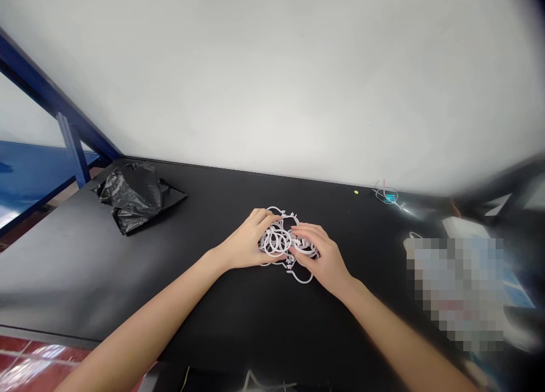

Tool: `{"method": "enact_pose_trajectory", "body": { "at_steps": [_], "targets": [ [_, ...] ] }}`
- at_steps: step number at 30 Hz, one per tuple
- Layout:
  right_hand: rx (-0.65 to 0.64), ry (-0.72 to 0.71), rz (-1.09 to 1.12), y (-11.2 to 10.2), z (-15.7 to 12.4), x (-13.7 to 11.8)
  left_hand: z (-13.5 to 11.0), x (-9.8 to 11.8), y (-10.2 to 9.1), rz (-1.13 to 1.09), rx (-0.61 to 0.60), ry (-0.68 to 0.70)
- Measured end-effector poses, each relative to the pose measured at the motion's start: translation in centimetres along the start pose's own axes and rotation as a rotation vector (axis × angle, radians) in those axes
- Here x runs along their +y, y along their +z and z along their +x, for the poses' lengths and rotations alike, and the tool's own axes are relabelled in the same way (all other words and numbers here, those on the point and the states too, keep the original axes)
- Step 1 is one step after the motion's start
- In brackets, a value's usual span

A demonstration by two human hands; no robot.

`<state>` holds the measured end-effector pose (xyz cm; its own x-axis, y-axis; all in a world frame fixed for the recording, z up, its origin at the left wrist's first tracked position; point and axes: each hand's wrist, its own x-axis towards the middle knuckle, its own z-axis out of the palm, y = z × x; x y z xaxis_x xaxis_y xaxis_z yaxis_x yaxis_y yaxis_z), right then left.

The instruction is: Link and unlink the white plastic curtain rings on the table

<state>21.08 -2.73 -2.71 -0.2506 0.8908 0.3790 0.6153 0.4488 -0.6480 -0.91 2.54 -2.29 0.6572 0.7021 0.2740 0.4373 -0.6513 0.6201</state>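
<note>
A heap of white plastic rings [277, 241], several with a gap and small tabs at their ends, lies on the black tabletop [238, 324]. My left hand [249, 240] curls around the heap's left side, its fingers over the top and its thumb along the near edge. From the right, my right hand [326, 258] closes around more of the rings, thumb and fingers on either side of them. One loose open ring [303, 281] pokes out toward me beneath my right hand. The fingers partly hide the heap's sides.
A crumpled black plastic bag [134, 193] lies at the back left. Clear plastic with blue print [388, 196] and a small yellow bit [356, 192] sit at the back right. A pixelated pile [455, 293] is on the right. A pale wall [272, 85] rises behind.
</note>
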Motion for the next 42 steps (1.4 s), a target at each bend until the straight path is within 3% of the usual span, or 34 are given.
{"method": "enact_pose_trajectory", "body": {
  "at_steps": [9, 22, 33, 42],
  "targets": [
    [0.077, 0.057, 0.061, -0.1, 0.3, -0.2, -0.3, 0.0, -0.1, -0.034, 0.020, 0.041],
    [0.196, 0.010, 0.077, -0.1, 0.0, -0.1, 0.0, -0.7, -0.3, -0.015, 0.184, 0.045],
    [0.288, -0.131, 0.024, -0.2, -0.1, -0.5, -0.3, 0.3, -1.1, 0.120, 0.368, 0.143],
    [0.374, -0.344, 0.024, -0.4, -0.5, -1.8, -0.5, 2.3, 0.2, -0.042, 0.574, 0.039]
  ]
}}
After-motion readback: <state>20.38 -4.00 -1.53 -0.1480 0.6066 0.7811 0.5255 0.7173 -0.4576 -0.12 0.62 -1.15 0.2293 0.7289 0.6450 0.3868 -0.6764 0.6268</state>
